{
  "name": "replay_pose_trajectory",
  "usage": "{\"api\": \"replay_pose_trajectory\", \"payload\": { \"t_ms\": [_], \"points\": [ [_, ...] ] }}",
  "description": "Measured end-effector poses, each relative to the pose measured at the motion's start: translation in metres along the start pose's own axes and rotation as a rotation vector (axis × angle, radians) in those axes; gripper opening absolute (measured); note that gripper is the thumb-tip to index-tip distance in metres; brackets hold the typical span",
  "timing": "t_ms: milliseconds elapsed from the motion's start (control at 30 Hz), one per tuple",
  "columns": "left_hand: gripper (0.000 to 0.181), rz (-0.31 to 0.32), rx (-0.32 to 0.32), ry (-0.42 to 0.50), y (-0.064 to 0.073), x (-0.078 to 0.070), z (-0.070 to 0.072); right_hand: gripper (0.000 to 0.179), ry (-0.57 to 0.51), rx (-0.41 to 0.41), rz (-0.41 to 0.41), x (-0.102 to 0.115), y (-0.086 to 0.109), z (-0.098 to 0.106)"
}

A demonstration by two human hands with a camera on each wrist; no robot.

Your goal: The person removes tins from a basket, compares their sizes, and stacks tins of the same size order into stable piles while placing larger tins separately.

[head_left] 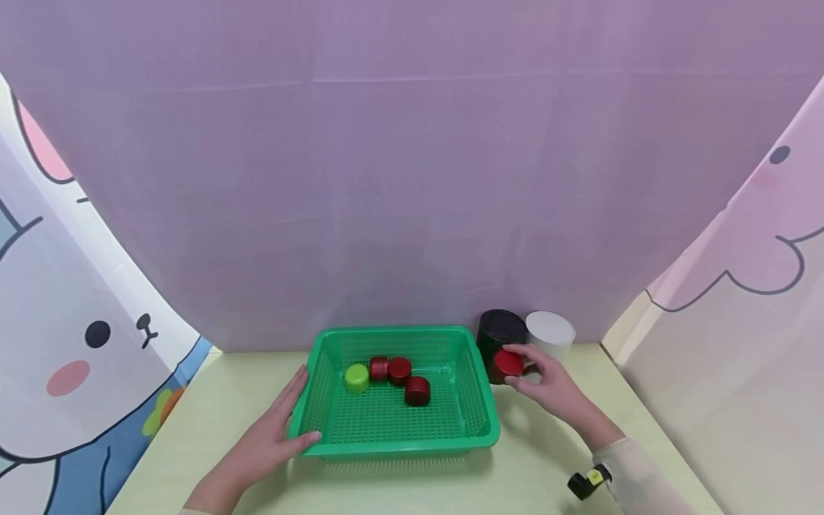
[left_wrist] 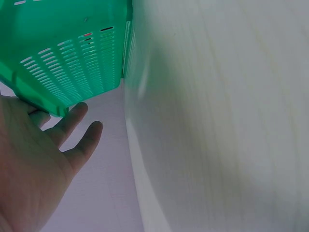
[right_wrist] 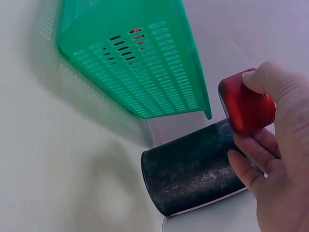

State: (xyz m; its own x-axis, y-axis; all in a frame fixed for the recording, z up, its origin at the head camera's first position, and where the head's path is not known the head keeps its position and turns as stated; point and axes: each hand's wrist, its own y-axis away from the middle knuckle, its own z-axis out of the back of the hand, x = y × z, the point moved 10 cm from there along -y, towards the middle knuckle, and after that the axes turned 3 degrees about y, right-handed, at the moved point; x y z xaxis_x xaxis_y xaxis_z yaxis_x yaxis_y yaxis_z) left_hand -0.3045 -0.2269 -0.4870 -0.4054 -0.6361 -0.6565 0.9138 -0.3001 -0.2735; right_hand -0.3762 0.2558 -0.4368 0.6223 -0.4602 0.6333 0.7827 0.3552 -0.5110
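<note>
A green plastic basket (head_left: pixel 399 449) with slotted walls stands on the table. Inside it lie several small red tins (head_left: pixel 418 391) and one lime-green tin (head_left: pixel 357 378). My left hand (head_left: pixel 267 440) rests against the basket's left side, thumb on the rim near the front corner; in the left wrist view its fingers (left_wrist: pixel 83 145) are extended below the rim. Between thumb and fingers, my right hand (head_left: pixel 556 386) pinches a small red tin (right_wrist: pixel 244 101) to the right of the basket. That tin is held in front of a black cylindrical canister (right_wrist: pixel 188 169), whose front it partly hides in the head view.
Beside the black canister stands a white canister (head_left: pixel 550 330), partly behind my right hand. A purple cloth (head_left: pixel 412 179) hangs right behind the basket and canisters. Printed cloths border the pale table (head_left: pixel 360 493) at left and right.
</note>
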Motion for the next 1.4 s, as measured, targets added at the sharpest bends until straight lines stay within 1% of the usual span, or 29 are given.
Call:
{"api": "replay_pose_trajectory", "payload": {
  "t_ms": [233, 333, 500, 800, 967, 1167, 1300, 1400],
  "points": [
    [0.108, 0.003, 0.001, 0.008, 0.000, 0.004, -0.002, 0.052, 0.030, -0.039, -0.004, -0.005, 0.004, 0.002],
    [0.108, 0.014, 0.002, 0.004, -0.001, 0.006, -0.002, 0.054, 0.077, -0.049, 0.003, -0.010, 0.007, 0.000],
    [0.108, 0.011, 0.003, 0.003, 0.000, 0.004, -0.002, 0.054, 0.147, -0.052, 0.009, -0.021, 0.013, -0.006],
    [0.109, 0.019, 0.013, 0.001, -0.001, 0.004, -0.002, 0.051, 0.215, -0.042, -0.061, -0.044, 0.024, -0.014],
    [0.109, 0.019, 0.013, 0.003, -0.001, 0.006, -0.002, 0.051, 0.227, -0.028, -0.104, -0.058, 0.028, -0.019],
    [0.109, 0.014, 0.010, -0.003, -0.001, 0.007, -0.002, 0.051, 0.231, -0.034, -0.142, -0.066, 0.030, -0.022],
    [0.109, 0.019, 0.012, 0.002, -0.001, 0.008, -0.003, 0.050, 0.221, -0.043, -0.154, -0.070, 0.031, -0.024],
    [0.109, 0.022, 0.013, 0.006, -0.001, 0.008, -0.003, 0.050, 0.197, -0.040, -0.182, -0.075, 0.032, -0.026]
  ]
}}
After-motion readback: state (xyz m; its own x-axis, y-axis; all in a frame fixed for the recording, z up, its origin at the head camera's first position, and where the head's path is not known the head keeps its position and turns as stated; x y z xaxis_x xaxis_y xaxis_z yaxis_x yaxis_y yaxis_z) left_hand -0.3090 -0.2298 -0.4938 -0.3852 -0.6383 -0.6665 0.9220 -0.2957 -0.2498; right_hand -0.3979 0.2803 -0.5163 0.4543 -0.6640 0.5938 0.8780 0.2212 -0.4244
